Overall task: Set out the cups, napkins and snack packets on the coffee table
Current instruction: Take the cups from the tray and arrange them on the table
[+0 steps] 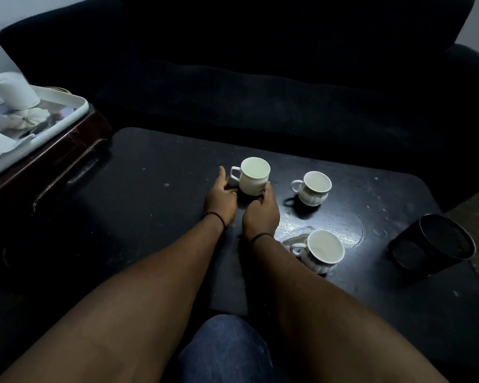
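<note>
My arms are bare, no sleeves. A dark beaded band circles my left wrist; a thin dark band my right. Blue denim covers my knee, bottom centre.

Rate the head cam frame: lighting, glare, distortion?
Head view: very dim; sofa and coffee table nearly merge in black. Glare patch on the tabletop between the cups. White cup stays legible. Wide-angle bending shows at the edges; tray contents are soft.
</note>
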